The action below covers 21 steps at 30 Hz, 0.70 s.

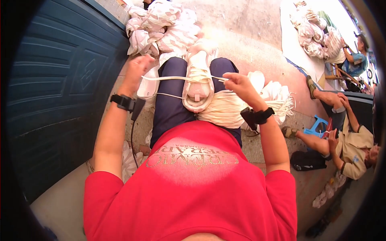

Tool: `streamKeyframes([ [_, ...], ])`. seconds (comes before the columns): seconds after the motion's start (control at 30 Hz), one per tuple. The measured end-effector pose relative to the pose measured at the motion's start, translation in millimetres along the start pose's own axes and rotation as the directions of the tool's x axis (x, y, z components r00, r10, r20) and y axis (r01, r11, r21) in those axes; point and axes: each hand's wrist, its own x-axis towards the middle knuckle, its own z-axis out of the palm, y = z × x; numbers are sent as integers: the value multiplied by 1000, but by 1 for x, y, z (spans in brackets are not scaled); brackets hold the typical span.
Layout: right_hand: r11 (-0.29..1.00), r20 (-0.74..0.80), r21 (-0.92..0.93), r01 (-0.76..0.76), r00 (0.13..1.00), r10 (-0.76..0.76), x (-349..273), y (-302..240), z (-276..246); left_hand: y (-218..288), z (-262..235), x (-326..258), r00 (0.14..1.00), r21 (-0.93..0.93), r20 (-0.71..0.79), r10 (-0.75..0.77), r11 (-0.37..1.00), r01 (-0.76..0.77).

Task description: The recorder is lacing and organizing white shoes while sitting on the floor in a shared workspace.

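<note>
A white and pale pink sneaker [198, 76] lies along my lap, between my thighs, with its heel toward me. Its white shoelace [171, 78] runs out to both sides. My left hand [138, 71] is raised at the left with curled fingers, closed on one side of that lace. On the other side, my right hand [242, 86] pinches the lace just right of the shoe. A second strand loops low from the shoe toward the left. Across my right thigh rests a thick bundle of cream laces [221, 110], below my right hand. Each wrist wears a black strapped device.
A pile of white and pink shoes [165, 26] lies ahead to the left. A dark blue panelled door [68, 80] stands close on my left. More shoes [315, 34] are heaped at the far right. Two people sit at the right, near a blue plastic stool [317, 126] and a black bag [307, 160].
</note>
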Motion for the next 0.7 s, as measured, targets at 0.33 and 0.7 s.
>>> streamKeyframes([
  [0.33,766,-16,-634,106,989,-149,3,13,35,-26,76,-44,964,376,265,20,918,-123],
  [0.7,606,13,-785,129,981,-192,8,10,50,-44,73,-45,843,650,322,431,547,-527],
])
